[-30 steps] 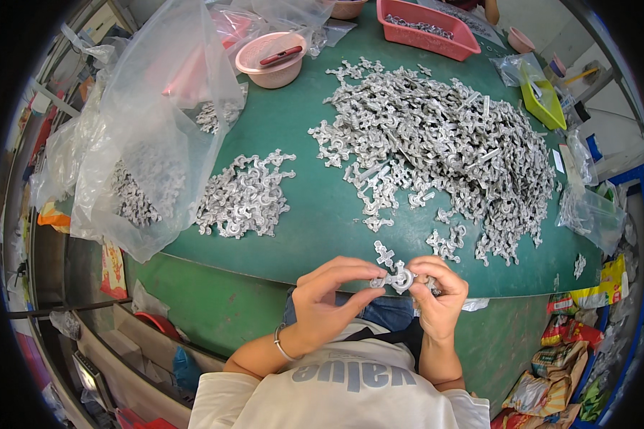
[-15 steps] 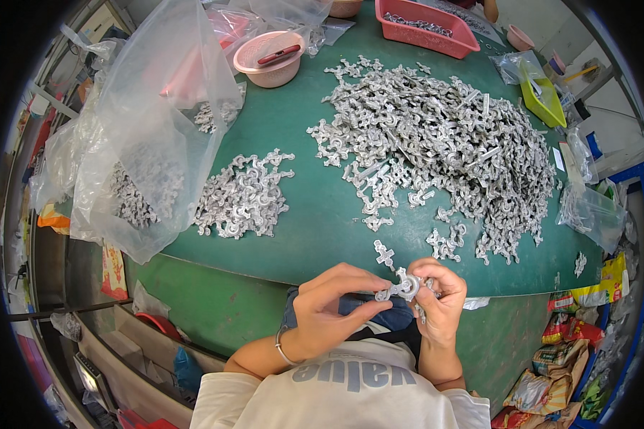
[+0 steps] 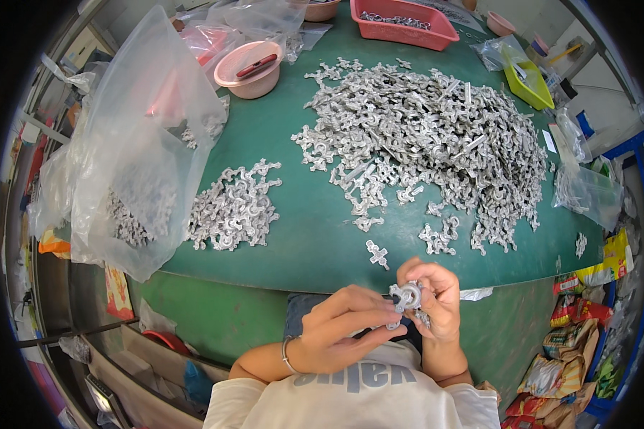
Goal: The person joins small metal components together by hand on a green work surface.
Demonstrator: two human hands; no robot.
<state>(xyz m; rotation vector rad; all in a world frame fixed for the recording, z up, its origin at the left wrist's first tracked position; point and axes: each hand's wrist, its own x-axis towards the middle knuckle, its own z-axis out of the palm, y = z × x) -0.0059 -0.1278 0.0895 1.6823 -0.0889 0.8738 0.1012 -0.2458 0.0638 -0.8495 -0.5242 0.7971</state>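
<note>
Between my two hands, just off the table's near edge, is a small silver metal casting (image 3: 406,294) with a ring-shaped middle and short arms. My left hand (image 3: 343,325) pinches its lower end between thumb and fingertips. My right hand (image 3: 440,300) grips its right side, with more silver metal pieces (image 3: 423,319) tucked in the curled fingers; how many is hidden. A single cross-shaped metal piece (image 3: 377,254) lies on the green table just beyond my hands. Farther off spreads a big heap of similar castings (image 3: 436,136), and a smaller pile (image 3: 236,207) lies to the left.
A large clear plastic bag (image 3: 143,143) with castings inside stands at the table's left. Behind are a pink bowl (image 3: 250,87) with a red-handled tool (image 3: 257,66) across it, a red tray (image 3: 408,34) of metal rings, and a yellow-green tray (image 3: 528,82) at the far right.
The casting has turned from lying sideways to a more upright slant, and my left fingers have shifted in closer beneath it. The head view has swung slightly, moving the whole scene.
</note>
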